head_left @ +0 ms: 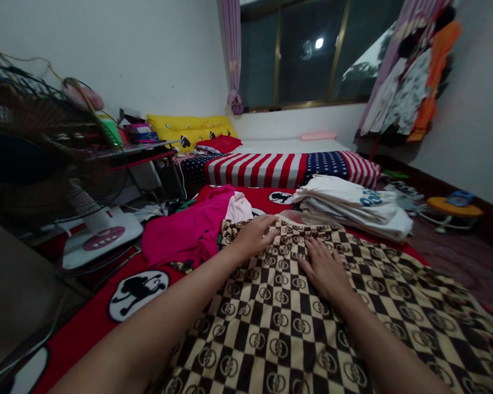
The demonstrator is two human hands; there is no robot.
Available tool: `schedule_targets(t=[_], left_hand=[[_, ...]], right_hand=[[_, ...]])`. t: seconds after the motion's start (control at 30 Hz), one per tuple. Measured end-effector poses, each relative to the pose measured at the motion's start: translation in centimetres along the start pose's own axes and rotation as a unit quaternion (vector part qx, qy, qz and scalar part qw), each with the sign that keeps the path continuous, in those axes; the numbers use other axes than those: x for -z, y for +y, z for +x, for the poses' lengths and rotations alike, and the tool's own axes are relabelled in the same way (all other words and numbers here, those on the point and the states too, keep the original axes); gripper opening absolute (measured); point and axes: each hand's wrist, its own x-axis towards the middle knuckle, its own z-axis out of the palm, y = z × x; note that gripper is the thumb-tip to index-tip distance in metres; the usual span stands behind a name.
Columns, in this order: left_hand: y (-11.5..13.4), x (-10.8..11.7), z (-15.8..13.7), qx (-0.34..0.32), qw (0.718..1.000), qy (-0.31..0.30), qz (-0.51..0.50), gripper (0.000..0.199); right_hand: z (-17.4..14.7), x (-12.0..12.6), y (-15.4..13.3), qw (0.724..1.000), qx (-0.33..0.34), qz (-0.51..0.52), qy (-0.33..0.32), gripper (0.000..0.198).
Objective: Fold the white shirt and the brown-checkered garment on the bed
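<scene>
A brown-and-tan checked garment [279, 317] with a round printed motif is spread across the red bedcover, its far edge lying near both hands. My left hand [255, 235] rests on the cloth near that edge, fingers apart and slightly bent. Lower and to the right, my right hand [325, 269] lies flat on the same cloth with its fingers stretched and thumb out. Neither hand grips the fabric. A bright pink garment [184, 235] lies crumpled beyond my left forearm, with a pale pink piece of cloth [239, 208] against it.
Folded white clothes [353, 205] are stacked at the right on the red bedcover [86, 323]. A fan [102, 230] stands at the left by a cluttered desk [139, 146]. Another bed [254, 169] lies under the window. An orange stool [454, 208] stands at right.
</scene>
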Motion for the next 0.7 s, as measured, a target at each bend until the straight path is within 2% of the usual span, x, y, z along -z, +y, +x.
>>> schedule_targets(t=[0.1, 0.17, 0.2, 0.3, 0.4, 0.53, 0.63, 0.7], left_hand=[[-2.7, 4.1, -1.7, 0.109, 0.984, -0.001, 0.141, 0.043], [-4.8, 6.0, -2.8, 0.189, 0.965, -0.029, 0.179, 0.045], [-5.7, 6.6, -3.3, 0.207, 0.961, -0.043, 0.179, 0.043], [-6.9, 7.6, -3.9, 0.205, 0.965, -0.061, 0.152, 0.026], [-6.2, 8.2, -3.7, 0.193, 0.972, -0.057, 0.123, 0.015], [-5.0, 9.2, -3.3, 0.193, 0.974, -0.049, 0.108, 0.018], [-5.3, 9.3, -3.5, 0.204, 0.968, -0.044, 0.136, 0.028], [-5.8, 9.0, -3.7, 0.214, 0.964, -0.053, 0.146, 0.028]], right_hand=[[0.1, 0.0, 0.0, 1.000, -0.002, -0.001, -0.002, 0.059], [0.1, -0.1, 0.0, 1.000, -0.005, 0.000, -0.001, 0.059], [0.1, -0.1, 0.0, 1.000, -0.006, 0.001, -0.001, 0.059], [0.1, -0.1, 0.0, 1.000, -0.006, 0.008, 0.001, 0.059], [0.1, -0.1, 0.1, 1.000, -0.004, 0.014, 0.002, 0.059], [0.1, -0.2, 0.2, 1.000, -0.001, 0.015, 0.008, 0.059], [0.2, -0.3, 0.2, 1.000, 0.000, 0.017, 0.012, 0.059], [0.2, -0.3, 0.2, 1.000, 0.000, 0.021, 0.013, 0.059]])
